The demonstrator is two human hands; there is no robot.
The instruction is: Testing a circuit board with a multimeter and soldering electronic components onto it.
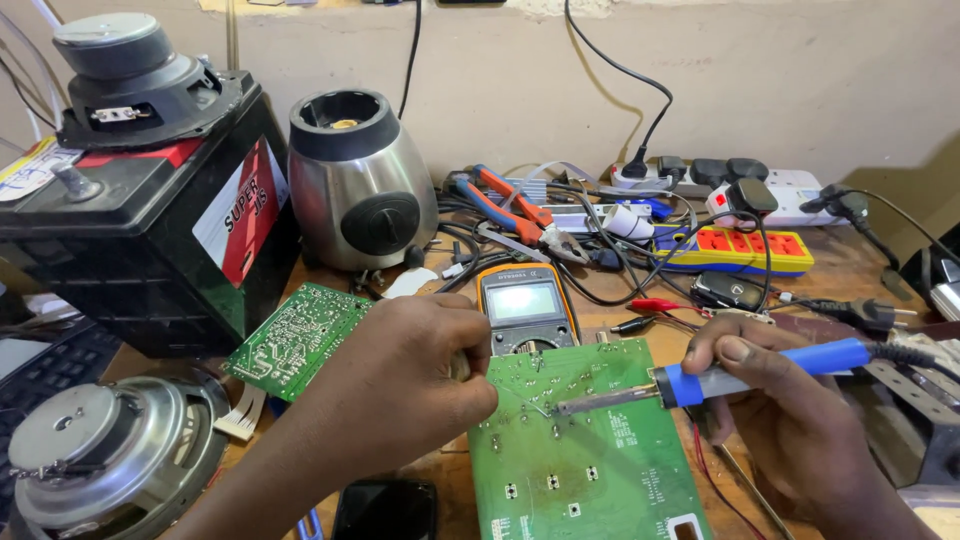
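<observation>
Blue-handled soldering iron (pixel 745 372): long axis near level, metal tip pointing left onto large green circuit board (pixel 580 450) at worktop's near edge. Right hand (pixel 790 405): fingers clamped round handle. Left hand (pixel 415 375): closed, pinching thin solder wire (pixel 520 398) towards tip, resting on board's left corner.

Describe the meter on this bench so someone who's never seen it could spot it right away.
Start at the steel blender base by the back wall. Just in front and to its right, the multimeter lies flat beyond the large green circuit board. Its orange surround and grey screen set it apart from the cables around it.
</observation>
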